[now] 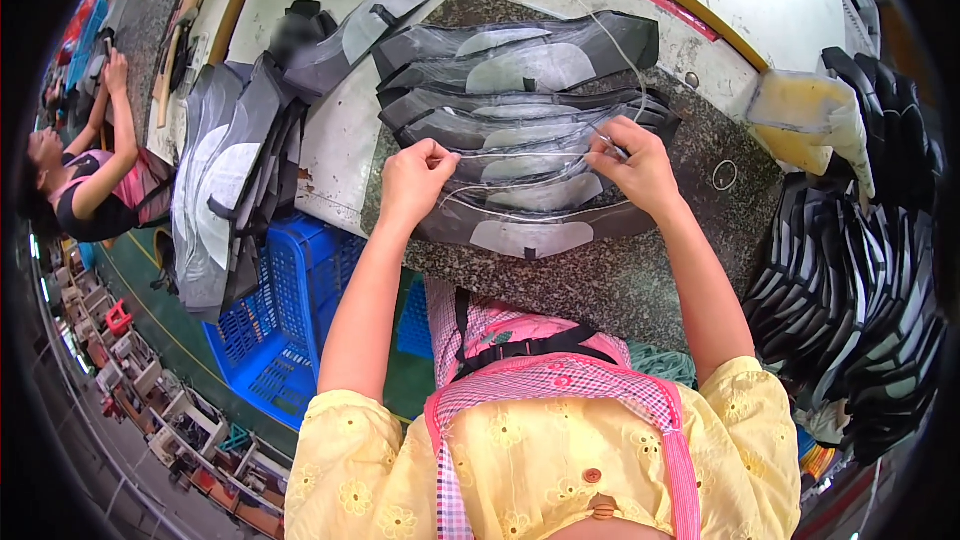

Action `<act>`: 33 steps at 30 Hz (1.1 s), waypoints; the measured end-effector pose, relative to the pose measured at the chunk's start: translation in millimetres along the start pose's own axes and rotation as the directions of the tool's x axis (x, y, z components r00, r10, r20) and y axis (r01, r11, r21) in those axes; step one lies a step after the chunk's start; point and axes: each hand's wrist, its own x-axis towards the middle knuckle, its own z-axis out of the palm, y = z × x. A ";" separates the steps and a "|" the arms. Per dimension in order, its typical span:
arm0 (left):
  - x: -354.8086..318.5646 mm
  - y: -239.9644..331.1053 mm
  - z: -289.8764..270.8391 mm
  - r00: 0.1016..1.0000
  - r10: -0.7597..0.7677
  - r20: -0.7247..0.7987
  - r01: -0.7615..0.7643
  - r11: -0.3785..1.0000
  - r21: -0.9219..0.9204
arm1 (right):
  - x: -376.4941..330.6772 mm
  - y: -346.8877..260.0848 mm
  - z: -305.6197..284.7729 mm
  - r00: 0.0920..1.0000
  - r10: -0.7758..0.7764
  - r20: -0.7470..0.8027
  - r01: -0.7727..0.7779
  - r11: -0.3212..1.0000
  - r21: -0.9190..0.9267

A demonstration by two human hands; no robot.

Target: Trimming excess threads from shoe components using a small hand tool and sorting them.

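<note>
A thin white cord (520,155) runs across several curved dark grey pieces (532,66) with pale patches, laid in overlapping rows. My left hand (412,183) pinches the cord at the left side of the rows. On the right, my right hand (640,172) is closed at the cord's other end. Something small and shiny like metal (612,147) shows between its fingers; its kind is unclear. Below both hands lies the nearest curved piece (530,238), with more cord over its upper edge. Another length of cord loops up past the right hand.
The rows lie on a speckled stone slab (560,290). More curved pieces are stacked at left (215,175) and hang in a dense bunch at right (840,290). A blue plastic crate (285,315) stands below left. A yellowish block (800,120) sits right. Another person (100,170) works far left.
</note>
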 end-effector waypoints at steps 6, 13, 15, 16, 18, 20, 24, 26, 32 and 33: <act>5.2 2.5 3.2 1.000 0.004 -0.031 0.000 0.992 0.127 | -4.8 3.7 -0.7 0.997 -0.071 0.023 0.070 0.997 0.021; -10.2 7.8 14.7 0.861 0.409 -0.303 -0.377 0.912 0.160 | 2.5 -2.2 -1.3 0.995 0.099 0.007 -0.099 0.987 0.124; -21.1 11.2 31.5 0.777 0.600 -0.189 -0.554 0.795 0.247 | 2.8 -1.6 -4.4 0.994 0.108 -0.002 -0.106 0.982 0.153; -25.2 9.0 39.9 0.776 0.606 -0.177 -0.560 0.790 0.248 | 3.2 0.0 -5.3 0.994 0.095 -0.044 -0.092 0.993 0.078; -27.4 6.9 40.7 0.756 0.637 -0.151 -0.580 0.759 0.295 | 2.8 7.3 -6.3 0.991 0.094 -0.093 -0.094 0.996 0.002; -25.9 12.3 38.9 0.776 0.612 -0.149 -0.556 0.777 0.297 | 8.2 16.1 -5.6 0.974 -0.033 -0.225 -0.003 0.988 -0.155; -26.9 64.7 58.9 0.646 0.745 -0.167 -0.711 0.667 0.221 | 5.3 13.7 1.3 0.940 -0.111 -0.322 0.036 0.973 -0.230; -23.4 80.1 83.0 0.641 0.760 -0.106 -0.728 0.646 0.229 | 7.3 17.1 2.3 0.932 -0.133 -0.338 0.045 0.965 -0.258; -10.1 94.4 91.0 0.633 0.773 0.036 -0.739 0.590 0.325 | 16.7 23.9 -4.4 0.927 -0.085 -0.364 -0.045 0.941 -0.334; -8.9 95.2 92.1 0.645 0.761 0.064 -0.722 0.581 0.375 | 18.5 24.2 -3.2 0.927 -0.080 -0.367 -0.060 0.932 -0.356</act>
